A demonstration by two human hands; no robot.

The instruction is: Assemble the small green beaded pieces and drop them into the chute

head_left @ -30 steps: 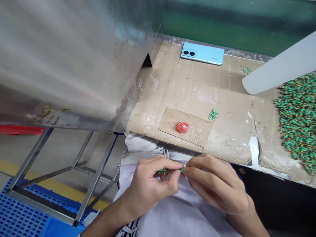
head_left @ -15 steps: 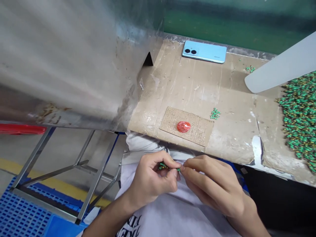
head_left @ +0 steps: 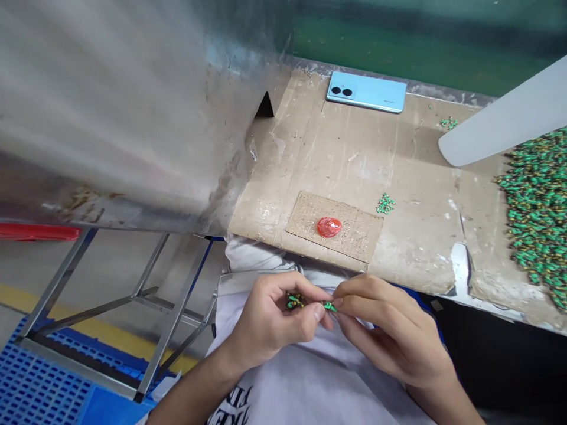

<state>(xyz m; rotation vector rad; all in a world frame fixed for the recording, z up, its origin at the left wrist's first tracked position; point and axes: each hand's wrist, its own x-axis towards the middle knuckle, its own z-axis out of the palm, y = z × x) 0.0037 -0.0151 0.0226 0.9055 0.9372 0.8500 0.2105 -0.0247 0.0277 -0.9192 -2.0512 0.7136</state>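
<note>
Over my lap, below the table's front edge, my two hands meet fingertip to fingertip. My left hand (head_left: 274, 321) is curled shut on a small clump of green parts (head_left: 294, 301) in its fingers. My right hand (head_left: 390, 330) pinches one small green part (head_left: 328, 306) between thumb and forefinger, right against the left thumb. A big heap of the same green parts (head_left: 535, 212) lies on the cardboard-covered table (head_left: 336, 159) at the far right.
A red blob (head_left: 329, 226) sits on a small cardboard pad (head_left: 358, 233) near the front edge, with a few loose green parts (head_left: 385, 203) beside it. A light blue phone (head_left: 367, 92) lies at the back. A metal chute (head_left: 133, 106) fills the left; a white scoop (head_left: 505, 118) overhangs the heap.
My hands stayed together over my lap. The right fingers have drawn a single green part slightly to the right of the clump held in the left hand.
</note>
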